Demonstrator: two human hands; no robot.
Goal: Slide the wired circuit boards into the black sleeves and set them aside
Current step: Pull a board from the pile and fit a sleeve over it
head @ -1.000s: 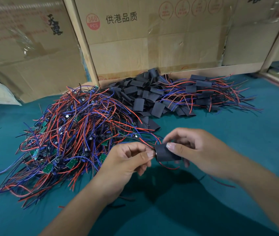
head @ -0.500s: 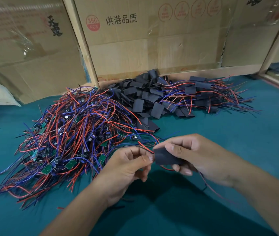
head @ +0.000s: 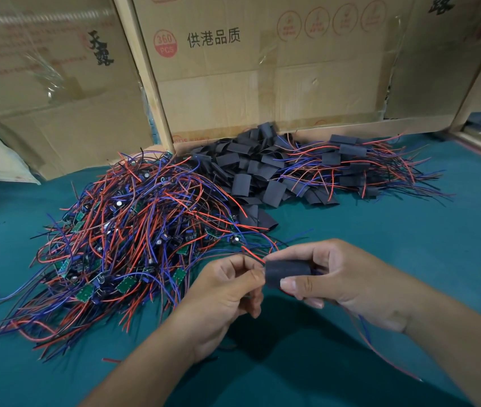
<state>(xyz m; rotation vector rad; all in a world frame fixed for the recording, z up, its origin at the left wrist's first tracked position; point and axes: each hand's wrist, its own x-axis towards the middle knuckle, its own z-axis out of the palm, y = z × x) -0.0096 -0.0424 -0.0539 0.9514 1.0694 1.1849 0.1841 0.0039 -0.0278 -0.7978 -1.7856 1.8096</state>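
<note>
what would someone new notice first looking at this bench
The big tangled heap of red, blue and black wired circuit boards sprawls over the left of the teal table. Behind it, against the cardboard boxes, lies a pile of empty black sleeves, with finished sleeved boards to its right. In front, the right hand pinches one black sleeve while the left hand pinches at its open end, where red wire sticks out.

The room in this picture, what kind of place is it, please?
Probably a small electronics assembly workshop. A large pile of wired circuit boards lies on a green bench, a heap of black sleeves lies beside it, and shipping cartons stand behind.
</note>
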